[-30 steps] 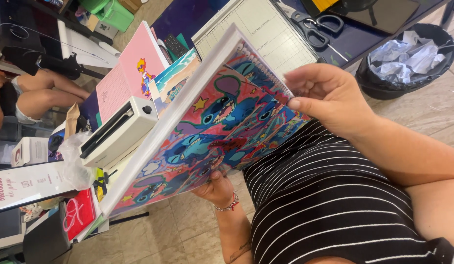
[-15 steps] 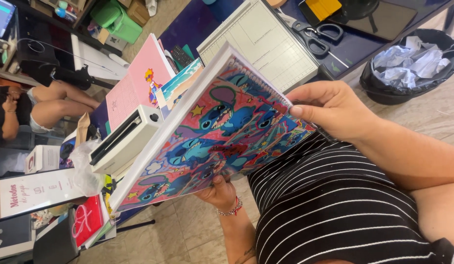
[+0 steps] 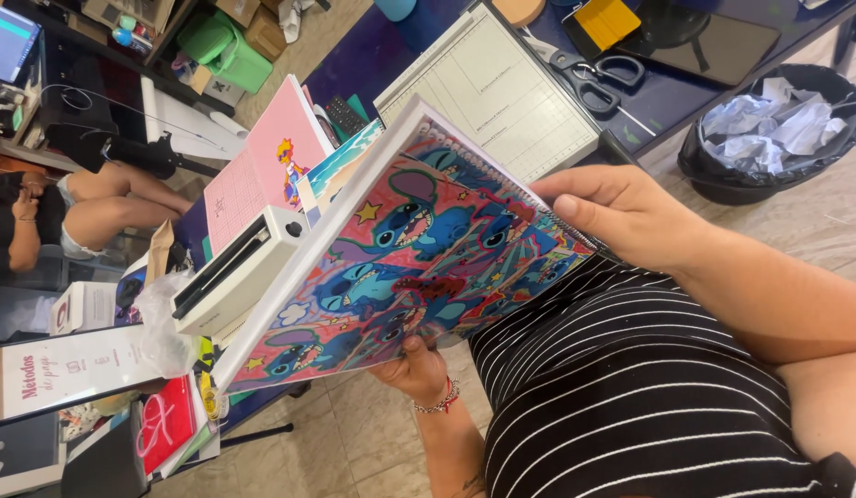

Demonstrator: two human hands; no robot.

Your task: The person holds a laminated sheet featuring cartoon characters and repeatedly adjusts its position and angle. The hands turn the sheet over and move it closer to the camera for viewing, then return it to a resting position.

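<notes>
I hold a thick spiral-bound notebook [image 3: 419, 267] tilted in front of my striped shirt. Its cover is crowded with blue cartoon creatures on pink and red, and its page edges are white. My right hand [image 3: 626, 217] grips the notebook's upper right corner by the spiral. At the lower edge my left hand [image 3: 417, 369], with a beaded bracelet on the wrist, supports it from beneath, fingers mostly hidden behind the cover.
Behind the notebook a dark blue table carries a white paper trimmer [image 3: 497, 88], black scissors [image 3: 594, 74], a pink notebook [image 3: 262, 166] and a white boxy machine [image 3: 234, 272]. A black bin of crumpled paper [image 3: 769, 129] stands right. Another person [image 3: 68, 217] sits at left.
The notebook has tipped slightly, showing more of its cover, and sits a little lower and further right in view. Both hands keep their hold.
</notes>
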